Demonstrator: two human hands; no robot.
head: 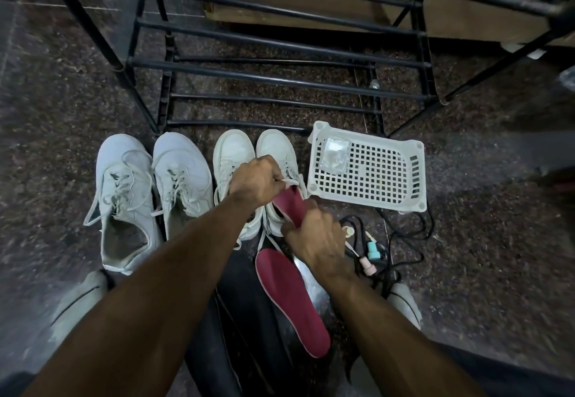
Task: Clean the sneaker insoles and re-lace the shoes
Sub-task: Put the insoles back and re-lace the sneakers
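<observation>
Two pairs of white sneakers stand in a row on the dark floor. My left hand [256, 182] grips the tongue and laces of the rightmost sneaker [278, 153]. My right hand [317, 238] is closed on the heel end of a dark red insole [291, 206], which sticks partly out of that sneaker's opening. A second red insole [295, 300] lies loose on the floor in front of the shoe. The sneaker beside it [231, 153] and the left pair [123, 197] [182, 175] stand untouched, laces loose.
A white perforated plastic basket [389, 178] with a clear wrapper in it sits right of the shoes. Black cords, a teal cap and a small pink bottle [368, 267] lie by my right hand. A black metal shoe rack [273, 79] stands behind the shoes.
</observation>
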